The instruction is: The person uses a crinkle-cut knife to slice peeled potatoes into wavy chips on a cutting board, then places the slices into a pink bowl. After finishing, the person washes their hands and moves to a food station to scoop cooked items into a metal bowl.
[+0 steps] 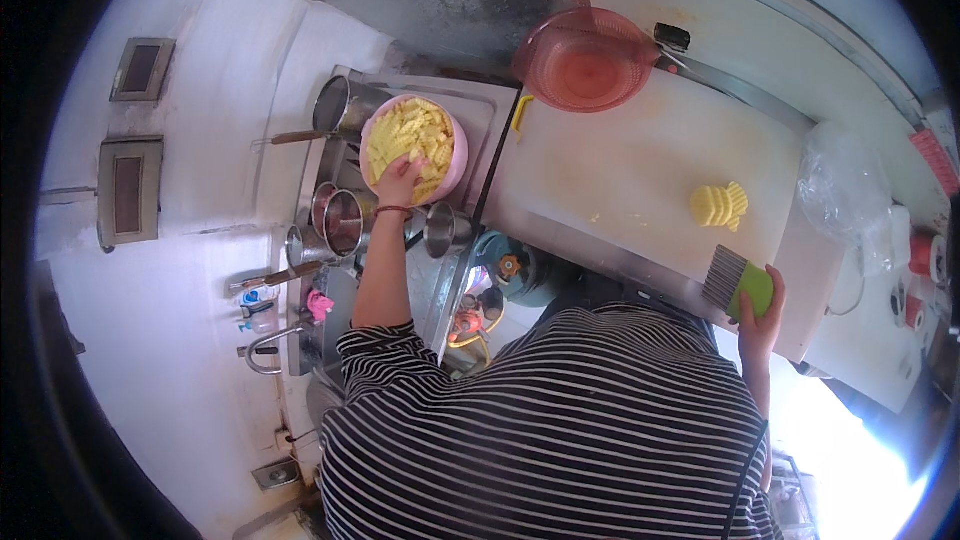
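Note:
My left hand [403,178] reaches into a pink bowl [459,157] heaped with crinkle-cut potato pieces [411,133]. Its fingers touch the top of the pile; whether they grip any piece is hard to see. A crinkle cutter [739,286] with a wavy metal blade and a green handle is held in my right hand [761,311], over the front right edge of the white cutting board [600,165]. Just beyond the blade, several crinkle-cut potato slices [718,205] lean together on the board. Small potato scraps [594,218] lie near its front edge.
A red plastic colander [589,64] stands at the board's back edge, beside a yellow-handled tool [520,117]. Metal pots [345,221] crowd around the bowl on the left, near a sink faucet [255,360]. A clear plastic bag [844,184] lies right of the board.

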The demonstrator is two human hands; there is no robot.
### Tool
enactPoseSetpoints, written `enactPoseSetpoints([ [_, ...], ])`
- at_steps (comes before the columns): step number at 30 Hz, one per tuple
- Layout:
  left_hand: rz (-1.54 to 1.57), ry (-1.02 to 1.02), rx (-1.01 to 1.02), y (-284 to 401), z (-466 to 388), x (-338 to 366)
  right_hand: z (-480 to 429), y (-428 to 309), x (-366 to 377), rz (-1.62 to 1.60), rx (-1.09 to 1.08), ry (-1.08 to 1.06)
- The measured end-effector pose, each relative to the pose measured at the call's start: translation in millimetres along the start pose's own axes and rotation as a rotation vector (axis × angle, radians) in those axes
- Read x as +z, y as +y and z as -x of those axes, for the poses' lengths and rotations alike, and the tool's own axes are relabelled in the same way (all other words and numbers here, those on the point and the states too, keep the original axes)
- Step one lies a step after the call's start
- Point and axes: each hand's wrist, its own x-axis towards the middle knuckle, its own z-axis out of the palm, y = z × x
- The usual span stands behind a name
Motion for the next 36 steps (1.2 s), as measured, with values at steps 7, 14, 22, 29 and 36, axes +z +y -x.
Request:
enactPoseSetpoints([
  [7,-0.219,-0.579,0.030,8,72,250,-16,-18,42,0.167,-0.086,-0.093],
  [14,-0.573,-0.650,0.295,21,131,397,-38,-26,68,0.538,-0.131,-0.075],
  [22,-0.507,-0.950,0.123,11,124,389,-37,-34,83,0.659,-0.289,-0.059],
  [29,-0.550,-0.962,0.146,14,125,392,-38,-47,98,0.793,-0.295,-0.119],
  [36,-0.604,-0.959,0.294,4,122,396,-47,-31,112,0.868,-0.291,-0.173],
])
